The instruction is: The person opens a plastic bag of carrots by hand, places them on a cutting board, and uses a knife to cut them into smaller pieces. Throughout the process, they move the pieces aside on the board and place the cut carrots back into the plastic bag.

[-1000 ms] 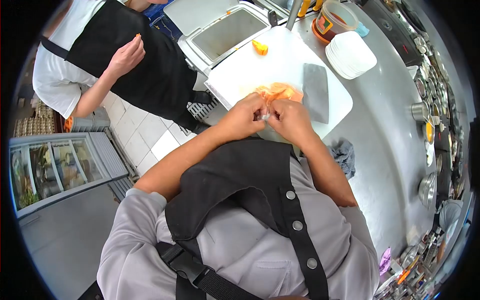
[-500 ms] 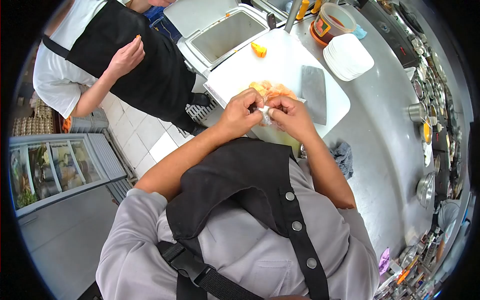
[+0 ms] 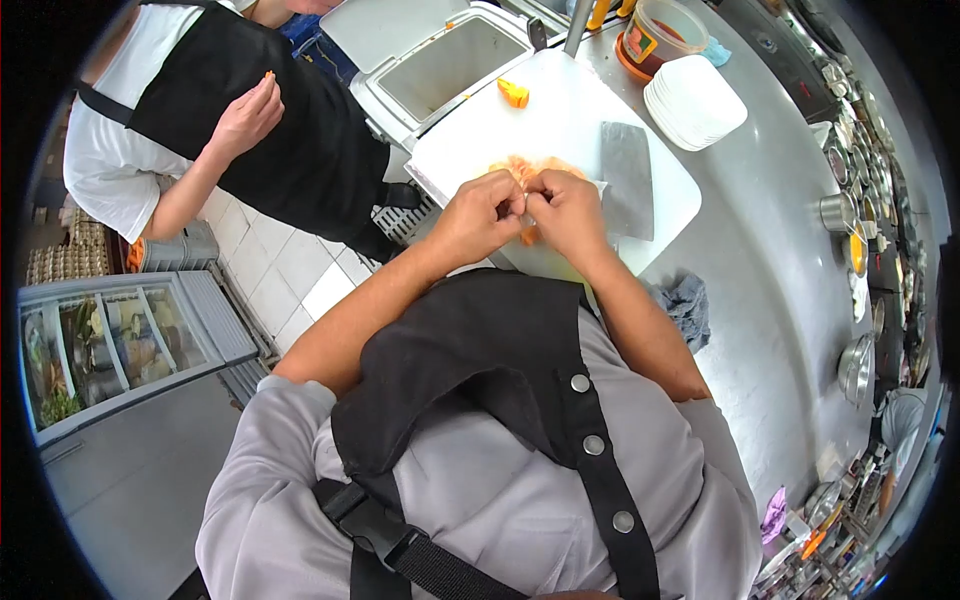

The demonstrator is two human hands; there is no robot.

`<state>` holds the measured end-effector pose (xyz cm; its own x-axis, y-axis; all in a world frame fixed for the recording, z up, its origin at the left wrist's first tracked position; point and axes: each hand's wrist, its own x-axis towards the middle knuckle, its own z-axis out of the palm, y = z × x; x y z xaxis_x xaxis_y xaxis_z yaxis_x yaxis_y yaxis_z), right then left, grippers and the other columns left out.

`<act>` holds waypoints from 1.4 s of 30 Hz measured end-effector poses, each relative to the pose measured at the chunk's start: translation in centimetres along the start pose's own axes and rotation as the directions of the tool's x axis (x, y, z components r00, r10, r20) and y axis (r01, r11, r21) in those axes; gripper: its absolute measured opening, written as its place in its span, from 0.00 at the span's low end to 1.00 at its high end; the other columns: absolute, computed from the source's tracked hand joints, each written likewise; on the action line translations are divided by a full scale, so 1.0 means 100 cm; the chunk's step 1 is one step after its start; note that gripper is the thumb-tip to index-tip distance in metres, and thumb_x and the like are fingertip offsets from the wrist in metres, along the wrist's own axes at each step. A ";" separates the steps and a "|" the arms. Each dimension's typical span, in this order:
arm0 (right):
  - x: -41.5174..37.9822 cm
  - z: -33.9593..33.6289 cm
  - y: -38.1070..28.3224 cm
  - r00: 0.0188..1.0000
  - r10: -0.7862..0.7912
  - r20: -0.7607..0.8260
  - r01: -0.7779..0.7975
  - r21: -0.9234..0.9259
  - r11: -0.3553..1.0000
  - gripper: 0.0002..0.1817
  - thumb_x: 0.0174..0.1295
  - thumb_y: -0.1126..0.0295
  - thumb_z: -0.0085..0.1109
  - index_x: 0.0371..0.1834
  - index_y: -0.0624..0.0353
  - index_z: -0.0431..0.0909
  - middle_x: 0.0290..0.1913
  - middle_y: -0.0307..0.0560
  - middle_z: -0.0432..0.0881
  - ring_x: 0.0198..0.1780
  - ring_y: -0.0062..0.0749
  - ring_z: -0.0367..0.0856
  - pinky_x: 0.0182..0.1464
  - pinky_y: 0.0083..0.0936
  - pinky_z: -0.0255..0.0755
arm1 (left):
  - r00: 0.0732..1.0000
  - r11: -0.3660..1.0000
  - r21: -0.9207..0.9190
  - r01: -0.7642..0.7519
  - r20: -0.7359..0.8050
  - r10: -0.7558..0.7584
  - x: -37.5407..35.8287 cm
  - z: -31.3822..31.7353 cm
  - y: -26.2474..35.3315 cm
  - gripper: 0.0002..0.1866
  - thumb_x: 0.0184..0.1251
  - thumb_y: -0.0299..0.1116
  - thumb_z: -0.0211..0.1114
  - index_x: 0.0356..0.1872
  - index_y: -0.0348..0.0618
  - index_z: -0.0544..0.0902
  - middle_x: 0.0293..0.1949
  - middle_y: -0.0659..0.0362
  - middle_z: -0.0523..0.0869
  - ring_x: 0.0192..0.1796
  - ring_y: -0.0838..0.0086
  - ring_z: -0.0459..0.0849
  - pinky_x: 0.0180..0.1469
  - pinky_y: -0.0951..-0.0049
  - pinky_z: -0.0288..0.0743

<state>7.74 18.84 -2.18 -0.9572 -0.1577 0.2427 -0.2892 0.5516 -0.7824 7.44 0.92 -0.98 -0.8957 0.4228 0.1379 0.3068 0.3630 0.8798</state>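
Note:
My left hand point(image 3: 476, 216) and my right hand point(image 3: 568, 214) meet over a white cutting board point(image 3: 455, 150), fingertips pinched close together. Between and below them is a clear plastic bag point(image 3: 517, 164) with orange pieces in it, largely covered by my fingers. Both hands grip its gathered top; the exact hold of each fingertip is hidden. Right of my hands, a wide grey cleaver blade point(image 3: 627, 185) lies flat on the board. An orange-yellow chunk of food point(image 3: 513, 94) rests near the board's far edge.
A co-worker in a black apron point(image 3: 250, 120) stands at the left, one hand point(image 3: 248, 118) raised. Behind the board is an open bin point(image 3: 450, 70). Stacked white plates point(image 3: 697, 103), a tub of red liquid point(image 3: 660, 35) and a grey cloth point(image 3: 685, 308) sit on the steel counter point(image 3: 770, 260).
My hands have drawn closer together over the bag and turned, so its white gathered top is now mostly covered. The co-worker's hand stays raised.

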 end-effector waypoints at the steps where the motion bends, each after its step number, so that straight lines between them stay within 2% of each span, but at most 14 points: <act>1: -0.001 0.000 -0.002 0.989 0.143 0.041 -0.146 0.097 0.984 0.08 0.56 0.72 0.62 0.35 0.62 0.86 0.31 0.52 0.85 0.34 0.44 0.85 0.40 0.36 0.77 | 1.000 1.000 -0.007 -0.003 0.013 0.003 -0.001 -0.001 0.000 0.08 0.52 0.19 0.65 0.30 0.38 0.75 0.31 0.56 0.79 0.32 0.68 0.79 0.37 0.69 0.75; 3: 0.002 -0.002 -0.002 0.957 0.277 0.091 -0.290 0.185 0.939 0.08 0.57 0.72 0.62 0.37 0.62 0.86 0.32 0.51 0.86 0.35 0.45 0.84 0.41 0.36 0.77 | 0.999 1.000 0.012 -0.018 0.027 0.018 -0.002 -0.003 0.002 0.08 0.53 0.18 0.65 0.31 0.38 0.75 0.32 0.57 0.79 0.34 0.69 0.79 0.39 0.70 0.75; 5: 0.006 -0.010 0.004 0.984 -0.174 0.032 0.171 0.096 0.981 0.09 0.59 0.73 0.61 0.40 0.63 0.86 0.36 0.51 0.86 0.37 0.44 0.85 0.43 0.34 0.77 | 0.998 0.999 0.027 -0.041 0.042 0.039 -0.002 -0.003 0.002 0.08 0.54 0.17 0.64 0.32 0.38 0.75 0.34 0.58 0.79 0.35 0.70 0.79 0.42 0.71 0.76; 9: 0.015 -0.023 0.001 0.949 -0.231 0.214 0.215 0.096 0.972 0.09 0.60 0.74 0.60 0.42 0.63 0.85 0.37 0.52 0.86 0.38 0.43 0.85 0.43 0.33 0.77 | 0.959 0.961 0.121 -0.248 -0.110 0.261 -0.005 0.000 -0.004 0.10 0.54 0.14 0.63 0.34 0.38 0.74 0.34 0.54 0.79 0.38 0.64 0.80 0.43 0.69 0.76; 11: 0.016 -0.020 -0.003 0.940 -0.099 0.326 0.047 0.164 0.985 0.07 0.60 0.72 0.61 0.38 0.64 0.84 0.34 0.54 0.85 0.36 0.47 0.84 0.42 0.36 0.77 | 0.940 0.951 0.150 -0.269 -0.176 0.294 -0.004 0.001 -0.005 0.10 0.54 0.14 0.62 0.34 0.38 0.74 0.35 0.53 0.78 0.38 0.63 0.80 0.44 0.68 0.76; 16: 0.009 -0.003 -0.008 0.974 0.012 0.228 -0.012 -0.001 1.000 0.08 0.57 0.71 0.63 0.32 0.66 0.81 0.32 0.58 0.84 0.34 0.51 0.84 0.40 0.40 0.77 | 0.994 1.000 0.016 0.009 -0.107 -0.007 -0.006 -0.001 0.003 0.11 0.56 0.17 0.63 0.38 0.37 0.73 0.36 0.54 0.79 0.39 0.67 0.81 0.43 0.68 0.77; 20: 0.004 0.005 -0.007 0.996 0.064 0.061 -0.066 0.036 0.997 0.07 0.55 0.71 0.63 0.30 0.66 0.80 0.30 0.58 0.85 0.33 0.50 0.85 0.38 0.40 0.77 | 0.994 0.997 0.067 -0.045 -0.096 0.051 -0.006 0.002 0.010 0.11 0.58 0.19 0.64 0.38 0.38 0.72 0.34 0.59 0.78 0.37 0.74 0.78 0.40 0.71 0.75; 22: 0.005 0.003 -0.008 0.980 0.165 0.112 -0.179 0.134 0.975 0.07 0.55 0.72 0.62 0.30 0.66 0.80 0.29 0.57 0.85 0.32 0.48 0.85 0.37 0.39 0.77 | 0.962 0.970 -0.122 0.212 -0.150 -0.229 -0.004 0.006 0.000 0.11 0.58 0.19 0.64 0.38 0.41 0.72 0.33 0.63 0.75 0.37 0.80 0.74 0.38 0.76 0.71; 23: 0.006 0.002 -0.009 0.951 0.259 0.171 -0.293 0.224 0.929 0.07 0.55 0.72 0.62 0.31 0.66 0.81 0.28 0.56 0.84 0.32 0.46 0.85 0.37 0.38 0.77 | 0.962 0.970 -0.122 0.212 -0.150 -0.229 -0.003 0.010 -0.007 0.11 0.58 0.19 0.64 0.38 0.41 0.72 0.33 0.63 0.75 0.37 0.80 0.74 0.38 0.76 0.71; 32: 0.000 0.020 -0.002 0.982 0.173 0.071 -0.186 0.243 0.952 0.06 0.56 0.72 0.62 0.32 0.65 0.81 0.27 0.53 0.84 0.27 0.35 0.83 0.33 0.32 0.76 | 0.905 0.962 -0.115 0.247 -0.326 -0.271 0.002 0.017 -0.018 0.10 0.59 0.20 0.62 0.41 0.39 0.74 0.30 0.60 0.77 0.32 0.75 0.79 0.35 0.71 0.74; 35: -0.003 0.009 -0.009 0.947 0.288 0.144 -0.321 0.357 0.877 0.05 0.57 0.73 0.61 0.32 0.64 0.81 0.26 0.48 0.83 0.26 0.28 0.80 0.32 0.28 0.75 | 0.872 0.797 -0.415 0.439 -0.018 -0.489 0.001 -0.004 0.010 0.11 0.61 0.18 0.60 0.44 0.41 0.75 0.30 0.61 0.77 0.29 0.75 0.80 0.31 0.72 0.74; 38: -0.003 -0.002 0.008 0.952 0.305 0.014 -0.290 0.354 0.889 0.04 0.58 0.74 0.60 0.32 0.64 0.80 0.25 0.42 0.82 0.26 0.19 0.77 0.31 0.23 0.73 | 0.928 0.412 -0.893 0.179 0.014 -0.373 -0.003 -0.023 0.013 0.20 0.59 0.10 0.58 0.49 0.42 0.76 0.36 0.61 0.79 0.32 0.77 0.78 0.33 0.73 0.74; 40: -0.001 -0.028 -0.007 0.924 0.382 0.012 -0.341 0.479 0.809 0.03 0.59 0.76 0.59 0.33 0.64 0.80 0.25 0.37 0.81 0.26 0.16 0.76 0.31 0.22 0.72 | 0.967 0.712 -0.701 -0.030 -0.200 -0.156 0.004 -0.032 0.016 0.21 0.59 0.10 0.58 0.52 0.41 0.76 0.43 0.60 0.79 0.37 0.76 0.79 0.38 0.74 0.76; 42: -0.004 -0.051 -0.032 0.960 0.255 0.118 -0.262 0.708 0.656 0.03 0.62 0.78 0.58 0.37 0.63 0.80 0.28 0.36 0.81 0.29 0.14 0.76 0.31 0.20 0.72 | 0.996 0.992 -0.101 -0.071 -0.059 0.066 0.007 -0.031 0.022 0.25 0.59 0.17 0.65 0.60 0.38 0.74 0.53 0.56 0.78 0.53 0.72 0.81 0.60 0.72 0.75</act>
<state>9.09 21.34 3.15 -0.9936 -0.1072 -0.0347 0.0535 -0.1772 -0.9827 6.55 -0.52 2.48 -0.8911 0.3956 0.2222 0.3359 0.2460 0.9092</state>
